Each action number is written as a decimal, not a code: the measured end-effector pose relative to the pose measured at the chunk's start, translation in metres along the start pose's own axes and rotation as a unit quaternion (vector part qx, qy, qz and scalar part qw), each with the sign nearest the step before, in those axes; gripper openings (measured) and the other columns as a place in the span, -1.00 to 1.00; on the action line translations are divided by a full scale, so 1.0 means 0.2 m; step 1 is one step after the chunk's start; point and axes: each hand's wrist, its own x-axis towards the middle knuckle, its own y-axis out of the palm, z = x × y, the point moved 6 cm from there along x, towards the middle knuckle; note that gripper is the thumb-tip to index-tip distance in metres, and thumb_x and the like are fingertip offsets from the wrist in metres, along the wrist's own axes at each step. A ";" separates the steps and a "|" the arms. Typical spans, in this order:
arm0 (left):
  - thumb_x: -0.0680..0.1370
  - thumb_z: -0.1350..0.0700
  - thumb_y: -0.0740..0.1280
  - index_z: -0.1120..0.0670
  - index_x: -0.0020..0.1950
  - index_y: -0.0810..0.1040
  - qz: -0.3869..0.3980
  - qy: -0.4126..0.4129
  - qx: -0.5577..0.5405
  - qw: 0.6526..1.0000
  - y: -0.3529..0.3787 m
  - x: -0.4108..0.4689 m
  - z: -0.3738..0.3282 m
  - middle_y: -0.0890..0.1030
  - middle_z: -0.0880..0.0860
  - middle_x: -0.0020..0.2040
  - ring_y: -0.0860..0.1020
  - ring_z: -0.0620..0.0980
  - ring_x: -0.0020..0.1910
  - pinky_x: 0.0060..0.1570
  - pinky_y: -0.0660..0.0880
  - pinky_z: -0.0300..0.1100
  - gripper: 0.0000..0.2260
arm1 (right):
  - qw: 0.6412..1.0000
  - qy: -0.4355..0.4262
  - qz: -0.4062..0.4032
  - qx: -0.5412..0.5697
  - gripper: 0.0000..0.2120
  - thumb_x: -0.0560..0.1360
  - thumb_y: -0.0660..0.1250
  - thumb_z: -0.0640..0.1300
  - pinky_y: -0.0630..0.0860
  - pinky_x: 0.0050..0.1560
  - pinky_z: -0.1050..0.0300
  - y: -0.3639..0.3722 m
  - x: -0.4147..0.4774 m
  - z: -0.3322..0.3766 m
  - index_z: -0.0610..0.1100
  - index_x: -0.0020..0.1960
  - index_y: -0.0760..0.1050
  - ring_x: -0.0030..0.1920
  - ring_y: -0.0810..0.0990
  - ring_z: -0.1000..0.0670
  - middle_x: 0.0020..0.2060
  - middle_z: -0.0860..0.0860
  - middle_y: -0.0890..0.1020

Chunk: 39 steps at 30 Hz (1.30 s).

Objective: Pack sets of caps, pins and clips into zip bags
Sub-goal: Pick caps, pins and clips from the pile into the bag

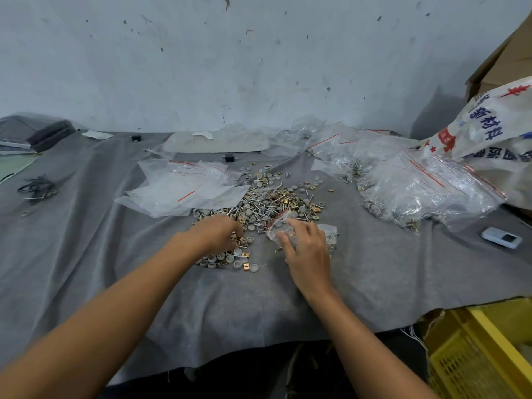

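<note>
**Mid-set: you are gathering clips for the bag you are holding**

On the left of the grey cloth-covered table (86, 254), the stack of empty clear zip bags with red seal lines (184, 188) is lying just beside the pile. Your left hand (216, 234) is curling its fingers down onto the gold-coloured square metal clips (241, 241) at the near edge, apparently pinching a few. Round grey plastic caps (230, 259) are lying just below it. The mixed heap of caps, thin silver pins and clips (270, 203) is spreading out behind both hands.

Your right hand (306, 249) is gripping a small clear zip bag with a red seal (280, 226) between thumb and fingers, its mouth facing the left hand and some parts already showing inside. The filled clear bags (417, 191) are heaping up at the far right.

You are probably topping up this set. Next, you will likely need to carry the clips across, drop them cleanly through the mouth, then press the seal.
</note>
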 end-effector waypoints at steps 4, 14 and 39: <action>0.58 -0.03 0.42 -0.04 0.29 0.56 -0.020 0.005 0.005 1.000 0.01 0.01 0.01 0.59 0.04 0.17 0.55 0.07 0.16 -0.04 0.40 -0.13 -0.71 | 1.000 0.001 -0.001 -0.005 -0.67 0.63 0.32 0.07 0.38 -0.01 0.11 0.00 0.00 0.00 -0.04 0.34 0.52 0.13 0.49 -0.07 0.11 -0.03 0.57; 0.62 0.01 0.35 0.06 0.00 0.55 -0.048 0.006 -0.026 0.998 0.00 0.01 0.02 0.57 -0.01 -0.08 0.53 0.02 -0.09 -0.11 0.47 -0.07 -0.88 | 1.000 0.000 -0.002 -0.003 -0.67 0.63 0.31 0.06 0.36 0.00 0.13 0.00 0.00 0.00 -0.03 0.34 0.52 0.14 0.49 -0.06 0.12 -0.03 0.57; 0.62 -0.02 0.37 0.00 -0.11 0.56 -0.076 -0.003 -0.249 0.965 -0.13 0.04 -0.14 0.62 -0.05 -0.19 0.54 -0.10 -0.22 -0.26 0.41 -0.16 -0.85 | 1.000 -0.001 -0.005 0.003 -0.67 0.61 0.34 0.07 0.36 -0.01 0.14 0.01 0.00 0.00 -0.01 0.33 0.53 0.12 0.49 -0.05 0.10 -0.01 0.57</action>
